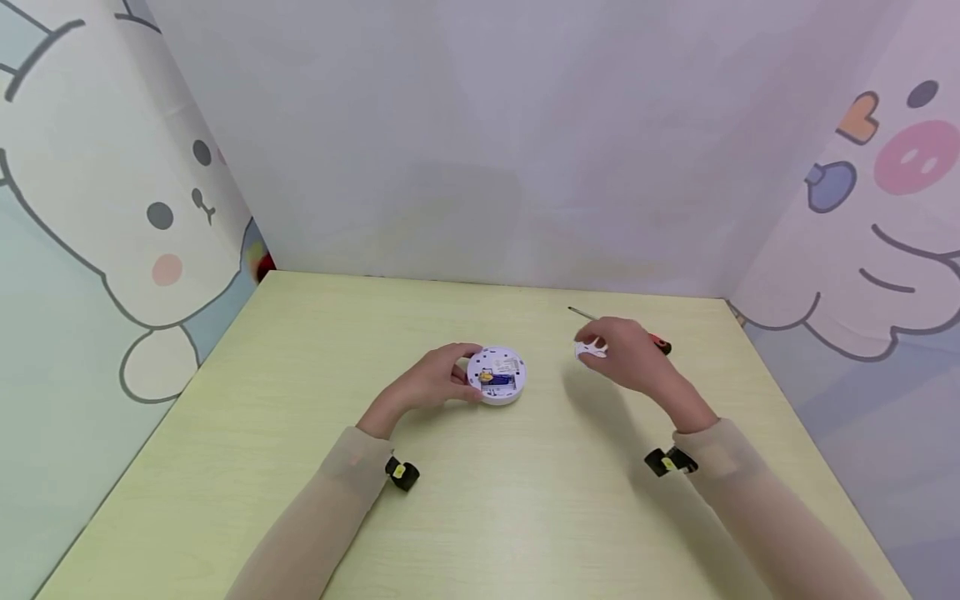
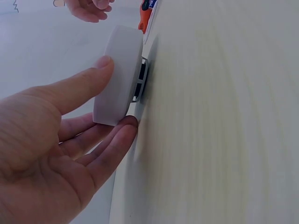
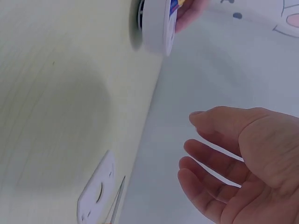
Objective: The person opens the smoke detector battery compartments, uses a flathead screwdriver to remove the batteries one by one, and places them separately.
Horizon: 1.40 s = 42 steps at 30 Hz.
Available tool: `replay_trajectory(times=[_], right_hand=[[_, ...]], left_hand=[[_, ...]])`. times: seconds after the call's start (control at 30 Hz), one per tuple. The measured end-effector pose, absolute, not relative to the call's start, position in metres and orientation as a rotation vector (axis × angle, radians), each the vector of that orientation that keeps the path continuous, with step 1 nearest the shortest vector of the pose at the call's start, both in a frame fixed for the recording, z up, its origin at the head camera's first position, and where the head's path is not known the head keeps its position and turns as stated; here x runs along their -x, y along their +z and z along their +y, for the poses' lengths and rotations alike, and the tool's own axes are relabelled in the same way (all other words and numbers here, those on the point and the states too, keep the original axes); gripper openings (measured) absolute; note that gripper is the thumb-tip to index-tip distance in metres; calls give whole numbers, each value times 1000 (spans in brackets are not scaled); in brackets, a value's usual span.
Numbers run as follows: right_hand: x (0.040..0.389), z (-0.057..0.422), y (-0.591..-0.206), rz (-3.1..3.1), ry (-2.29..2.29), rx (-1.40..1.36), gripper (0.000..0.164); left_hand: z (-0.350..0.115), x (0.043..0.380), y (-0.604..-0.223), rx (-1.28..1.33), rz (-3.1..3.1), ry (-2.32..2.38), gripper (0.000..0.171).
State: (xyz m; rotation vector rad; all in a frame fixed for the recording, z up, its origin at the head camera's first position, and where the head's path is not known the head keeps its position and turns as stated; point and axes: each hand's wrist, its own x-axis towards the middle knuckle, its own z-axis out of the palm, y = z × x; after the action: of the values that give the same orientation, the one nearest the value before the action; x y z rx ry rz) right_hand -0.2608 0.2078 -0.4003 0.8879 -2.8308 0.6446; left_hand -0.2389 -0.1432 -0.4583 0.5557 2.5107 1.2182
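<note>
My left hand (image 1: 435,377) grips a round white smoke detector (image 1: 497,400) by its left side, thumb at the near edge and fingers at the far edge. Its back faces up, and a blue battery with a yellowish end (image 1: 497,378) shows in the compartment. In the left wrist view a dark vented part (image 2: 140,79) sticks out beneath it, close over the table. My right hand (image 3: 247,163) hovers with loosely bent fingers and nothing between them. Below it, a flat white mounting plate (image 3: 98,191) with a curved slot lies on the table.
Just beyond my right hand lies a screwdriver, its thin shaft (image 1: 581,313) pointing left and its red and black handle (image 1: 662,344) partly hidden by the hand. The pale wooden table (image 1: 450,517) ends at a plain back wall, with cartoon-printed panels on both sides.
</note>
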Motion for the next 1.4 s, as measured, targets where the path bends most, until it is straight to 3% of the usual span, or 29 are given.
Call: replay_trajectory(times=[0.6, 1.4], right_hand=[[249, 115, -412, -2831, 757, -1125, 20], [246, 82, -425, -2841, 628, -1125, 16]], left_hand=[[-143, 238, -455, -557, 2480, 1247, 82], [-145, 241, -459, -624, 2455, 1267, 79]])
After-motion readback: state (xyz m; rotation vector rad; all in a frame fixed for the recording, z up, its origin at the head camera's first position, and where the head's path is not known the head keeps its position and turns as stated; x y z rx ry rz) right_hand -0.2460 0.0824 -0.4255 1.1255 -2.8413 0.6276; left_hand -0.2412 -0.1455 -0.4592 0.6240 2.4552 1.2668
